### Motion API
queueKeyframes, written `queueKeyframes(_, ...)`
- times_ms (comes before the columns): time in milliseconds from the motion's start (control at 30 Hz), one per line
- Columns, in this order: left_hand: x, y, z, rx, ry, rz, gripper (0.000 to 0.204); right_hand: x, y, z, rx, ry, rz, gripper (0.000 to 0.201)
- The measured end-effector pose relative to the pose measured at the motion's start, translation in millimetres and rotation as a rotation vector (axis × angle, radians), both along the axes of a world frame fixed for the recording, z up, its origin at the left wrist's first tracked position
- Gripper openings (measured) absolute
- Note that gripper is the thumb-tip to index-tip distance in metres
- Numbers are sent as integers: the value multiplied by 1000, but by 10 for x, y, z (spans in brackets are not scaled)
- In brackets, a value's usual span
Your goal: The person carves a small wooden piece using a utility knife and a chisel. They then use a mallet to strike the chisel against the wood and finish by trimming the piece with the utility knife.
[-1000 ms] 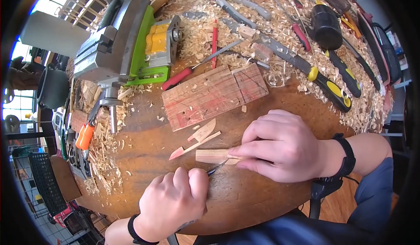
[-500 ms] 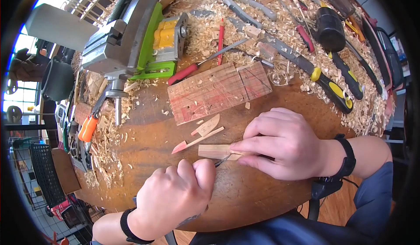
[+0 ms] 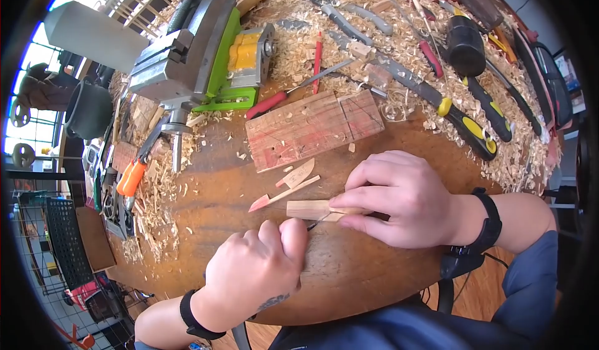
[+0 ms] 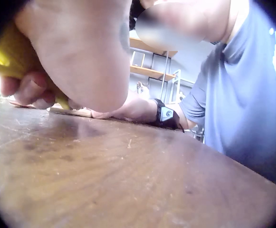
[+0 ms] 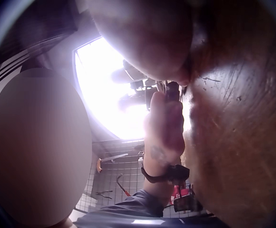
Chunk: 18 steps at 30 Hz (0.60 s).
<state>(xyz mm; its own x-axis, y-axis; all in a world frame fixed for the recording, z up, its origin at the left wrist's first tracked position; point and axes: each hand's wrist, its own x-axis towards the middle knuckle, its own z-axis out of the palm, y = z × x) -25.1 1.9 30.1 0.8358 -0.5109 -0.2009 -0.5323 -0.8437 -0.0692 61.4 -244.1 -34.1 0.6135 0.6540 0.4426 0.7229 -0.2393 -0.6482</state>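
My left hand point(image 3: 256, 266) grips a knife by its yellow handle point(image 4: 7, 54), which shows in the left wrist view. Only a short bit of dark blade point(image 3: 314, 224) peeks out past the thumb, its tip at the lower edge of a narrow, pale wood strip point(image 3: 306, 210). Thumb and fingers of my right hand point(image 3: 402, 200) pinch the strip's right part low over the table point(image 3: 349, 275). Beyond the strip lie a small rounded wood piece point(image 3: 301, 172) and a thin stick with a red pointed end point(image 3: 258, 204).
A red-stained plank point(image 3: 318, 128) lies behind the small pieces. At the back left stands a metal vise point(image 3: 178, 63) beside a green and yellow clamp point(image 3: 249, 56). Wood shavings point(image 3: 293, 44) surround pliers point(image 3: 346, 24), a red-handled file point(image 3: 268, 104), a yellow-black handled rasp point(image 3: 468, 128) and a black mallet point(image 3: 465, 45).
The left hand has edged toward the strip and the right hand, so less of the blade shows. The right hand keeps its pinch on the strip. The head view has shifted slightly.
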Motion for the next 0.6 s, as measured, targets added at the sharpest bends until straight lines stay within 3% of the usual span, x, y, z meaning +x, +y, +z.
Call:
queueKeyframes(100, -13, -21, 3, 60, -73, -32, 23, -5, -6, -4, 6, 3, 6, 26)
queueKeyframes(167, -2, -15, 0, 92, -159, -98, 14, -1, -9, 4, -5, 9, 4, 26)
queueKeyframes(267, -32, 4, 5, -13, -67, 4, 26, -8, -10, -6, 2, 15, 5, 26)
queueKeyframes(600, -42, 11, 61, -94, 23, 53, 27, 0, -11, 3, -10, 16, 9, 26)
